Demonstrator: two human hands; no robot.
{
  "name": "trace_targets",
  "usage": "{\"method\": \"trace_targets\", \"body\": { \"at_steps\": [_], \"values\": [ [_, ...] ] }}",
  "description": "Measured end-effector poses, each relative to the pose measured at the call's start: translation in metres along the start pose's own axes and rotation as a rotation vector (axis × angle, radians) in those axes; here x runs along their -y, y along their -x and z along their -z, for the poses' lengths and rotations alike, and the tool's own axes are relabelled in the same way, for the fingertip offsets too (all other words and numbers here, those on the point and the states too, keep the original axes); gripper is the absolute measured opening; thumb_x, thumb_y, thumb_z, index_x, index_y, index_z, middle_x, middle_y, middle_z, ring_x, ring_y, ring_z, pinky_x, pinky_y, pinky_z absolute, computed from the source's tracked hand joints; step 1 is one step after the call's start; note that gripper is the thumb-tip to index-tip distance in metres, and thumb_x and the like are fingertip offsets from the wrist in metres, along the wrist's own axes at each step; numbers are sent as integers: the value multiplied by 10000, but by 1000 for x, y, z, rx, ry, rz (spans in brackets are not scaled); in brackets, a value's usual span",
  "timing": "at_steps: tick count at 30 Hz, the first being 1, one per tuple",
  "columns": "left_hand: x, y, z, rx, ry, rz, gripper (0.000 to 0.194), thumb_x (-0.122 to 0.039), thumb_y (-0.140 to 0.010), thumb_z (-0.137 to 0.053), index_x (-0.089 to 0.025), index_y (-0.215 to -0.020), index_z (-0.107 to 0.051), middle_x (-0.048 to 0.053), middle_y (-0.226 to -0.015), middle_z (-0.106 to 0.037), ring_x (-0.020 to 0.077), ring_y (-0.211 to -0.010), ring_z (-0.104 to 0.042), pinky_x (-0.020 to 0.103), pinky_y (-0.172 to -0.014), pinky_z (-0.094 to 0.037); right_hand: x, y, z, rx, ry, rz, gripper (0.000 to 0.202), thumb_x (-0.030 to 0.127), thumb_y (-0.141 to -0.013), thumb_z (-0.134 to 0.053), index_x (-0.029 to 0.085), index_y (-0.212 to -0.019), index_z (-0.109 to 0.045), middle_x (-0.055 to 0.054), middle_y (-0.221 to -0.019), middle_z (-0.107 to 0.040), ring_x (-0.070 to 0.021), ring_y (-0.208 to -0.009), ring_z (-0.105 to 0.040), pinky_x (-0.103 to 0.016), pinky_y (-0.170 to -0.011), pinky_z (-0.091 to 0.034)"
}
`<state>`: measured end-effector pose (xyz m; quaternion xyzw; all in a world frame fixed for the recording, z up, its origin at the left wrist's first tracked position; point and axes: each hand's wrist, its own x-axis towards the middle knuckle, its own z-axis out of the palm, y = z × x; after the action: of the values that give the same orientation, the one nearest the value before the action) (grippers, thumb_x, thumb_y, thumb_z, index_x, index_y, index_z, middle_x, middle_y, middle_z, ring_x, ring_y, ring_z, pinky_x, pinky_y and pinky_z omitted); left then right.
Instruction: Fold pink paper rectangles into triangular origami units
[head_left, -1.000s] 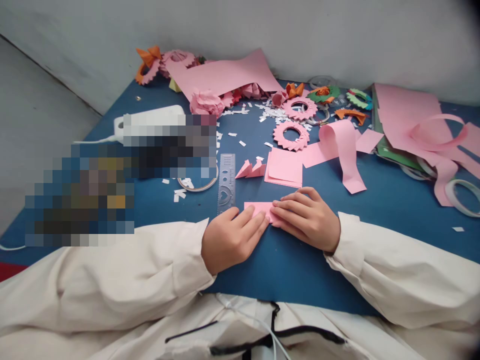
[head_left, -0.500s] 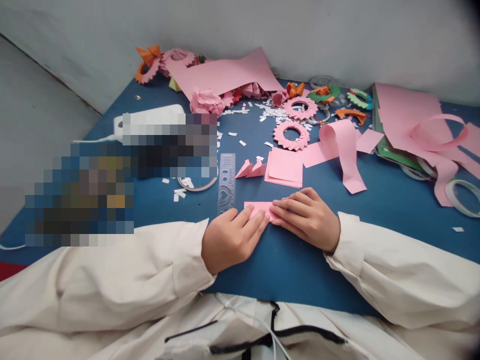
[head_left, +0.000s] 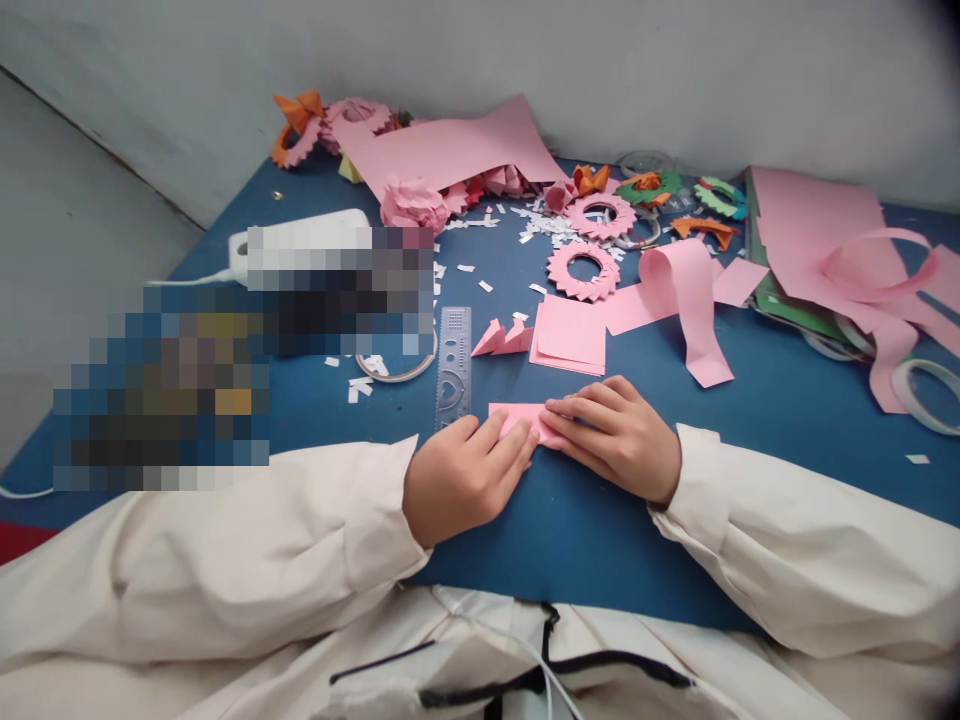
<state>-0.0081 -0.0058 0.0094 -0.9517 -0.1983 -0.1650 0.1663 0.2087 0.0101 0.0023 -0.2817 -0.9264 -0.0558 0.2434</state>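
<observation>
A folded piece of pink paper (head_left: 513, 410) lies on the blue table between both hands, its far edge showing. From the left, my left hand (head_left: 469, 475) grips it with fingertips pressed on its near side. My right hand (head_left: 619, 435) holds its right end, fingers close together; the thumbs are mostly hidden. A clear plastic ruler (head_left: 454, 365) lies just beyond my left hand. Two folded pink pieces (head_left: 504, 338) and a stack of pink paper squares (head_left: 568, 335) sit a little farther off.
Pink paper rings (head_left: 556, 268) and white scraps (head_left: 551, 222) lie toward the back. A curled pink strip (head_left: 686, 300) is at right, near a tape roll (head_left: 930, 395). At left stands a white power strip (head_left: 300, 240) beside a pixelated area.
</observation>
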Motion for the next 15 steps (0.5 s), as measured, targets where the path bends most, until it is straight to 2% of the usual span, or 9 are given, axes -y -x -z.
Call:
{"method": "trace_targets", "body": {
  "at_steps": [4, 10, 15],
  "values": [
    [-4, -1, 1, 16, -22, 8, 293, -255, -905, -474, -31, -1050, -595, 143, -1002, -662, 253, -897, -643, 300, -566, -485, 0, 1, 0, 10, -6, 13, 169, 218, -858, -522, 166, -1007, -582, -40, -943, -654, -142, -824, -550, -317, -677, -387],
    [-7, -1, 4, 38, -53, 17, 314, -258, -904, -478, -8, -1048, -601, 161, -1014, -656, 280, -921, -640, 290, -554, -484, 1, 2, 0, 34, 19, 27, 206, 188, -843, -524, 147, -1041, -564, -46, -983, -647, -162, -901, -564, -356, -767, -386],
    [-8, -1, 3, 38, -68, 15, 312, -252, -905, -475, -4, -1041, -607, 166, -1010, -655, 281, -912, -645, 283, -545, -482, 3, 3, 2, 3, 62, 88, 178, 209, -818, -557, 135, -976, -593, -39, -926, -644, -160, -857, -558, -355, -762, -392]
  ]
}}
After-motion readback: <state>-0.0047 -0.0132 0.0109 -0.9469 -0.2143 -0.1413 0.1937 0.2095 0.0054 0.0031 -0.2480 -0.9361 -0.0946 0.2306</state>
